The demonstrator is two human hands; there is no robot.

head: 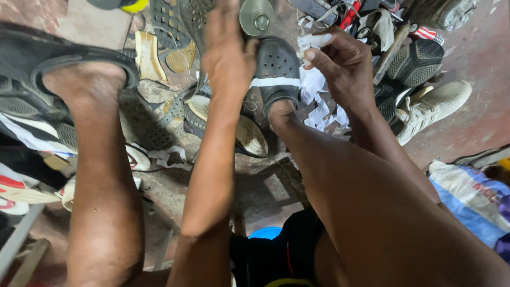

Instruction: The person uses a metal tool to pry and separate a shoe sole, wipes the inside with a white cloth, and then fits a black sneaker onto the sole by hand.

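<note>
A white sneaker point(433, 106) is lying at three o'clock, a round tin point(256, 17) sitting at twelve, a blue sack point(470, 199) resting at four.

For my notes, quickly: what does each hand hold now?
Left hand: reaches over the black clog; grip cannot be told.
Right hand: closed on white paper scrap.

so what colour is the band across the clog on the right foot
White, across a black perforated clog; it shows best in the head view.

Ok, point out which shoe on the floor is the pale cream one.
The mesh sneaker at far right, lying beyond the right hand. The perforated clog and the other shoes around it are dark.
</note>
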